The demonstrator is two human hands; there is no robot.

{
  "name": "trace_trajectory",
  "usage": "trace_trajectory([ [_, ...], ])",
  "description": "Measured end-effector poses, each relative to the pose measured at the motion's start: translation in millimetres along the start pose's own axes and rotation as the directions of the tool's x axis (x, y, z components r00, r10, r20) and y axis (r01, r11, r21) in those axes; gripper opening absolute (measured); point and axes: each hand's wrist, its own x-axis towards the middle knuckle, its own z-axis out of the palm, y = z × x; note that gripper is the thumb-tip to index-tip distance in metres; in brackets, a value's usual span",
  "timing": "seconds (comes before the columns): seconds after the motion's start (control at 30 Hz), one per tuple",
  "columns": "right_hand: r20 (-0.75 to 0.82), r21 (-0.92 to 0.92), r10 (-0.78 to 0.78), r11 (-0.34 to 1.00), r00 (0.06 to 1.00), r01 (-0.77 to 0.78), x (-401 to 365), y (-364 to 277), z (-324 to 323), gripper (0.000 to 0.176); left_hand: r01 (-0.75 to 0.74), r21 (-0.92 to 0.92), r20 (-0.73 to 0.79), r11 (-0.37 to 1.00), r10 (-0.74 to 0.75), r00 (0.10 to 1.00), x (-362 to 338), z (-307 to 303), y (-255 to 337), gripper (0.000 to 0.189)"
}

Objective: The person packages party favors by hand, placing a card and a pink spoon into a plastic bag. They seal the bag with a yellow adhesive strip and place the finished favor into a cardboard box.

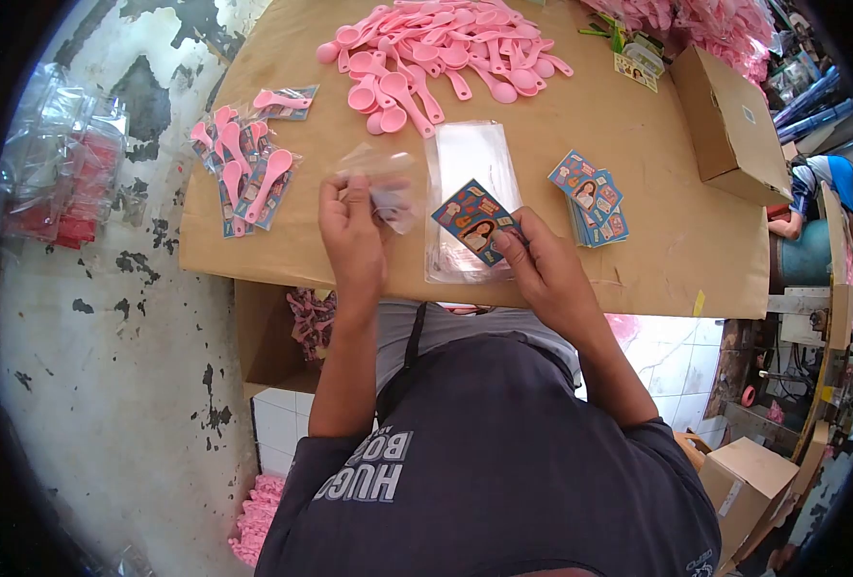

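My left hand [351, 226] pinches a clear plastic bag [393, 192] above the table. Between the thumb and fingers of my right hand [538, 255] is a printed blue card [474, 223], tilted over a stack of clear plastic bags [470, 154]. Right of that hand lies a pile of the same printed cards [590, 200]. A large heap of pink measuring spoons [445, 53] covers the back of the table. At the left, several bagged spoons with cards [248, 178] overlap one another.
The brown-covered table [657, 260] has a cardboard box [729, 125] at its right edge. Clear bags with red contents [65, 163] hang by the left wall. Another person [816, 188] is at the far right. An open carton [282, 337] stands below the table.
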Motion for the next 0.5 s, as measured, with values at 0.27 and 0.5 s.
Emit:
trace_trajectory([
  [0.27, -0.245, 0.254, 0.084, 0.967, 0.966, -0.019, -1.2, 6.7, -0.7, 0.022, 0.118, -0.308, -0.073, 0.944, -0.147, 0.986, -9.4, 8.5, 12.4, 0.028],
  [0.5, -0.102, 0.259, 0.101, 0.963, 0.99, -0.072, 1.2, 1.5, -7.3, 0.022, 0.121, -0.264, 0.011, 0.957, -0.122, 0.992, -19.6, 30.1, 17.8, 0.025],
])
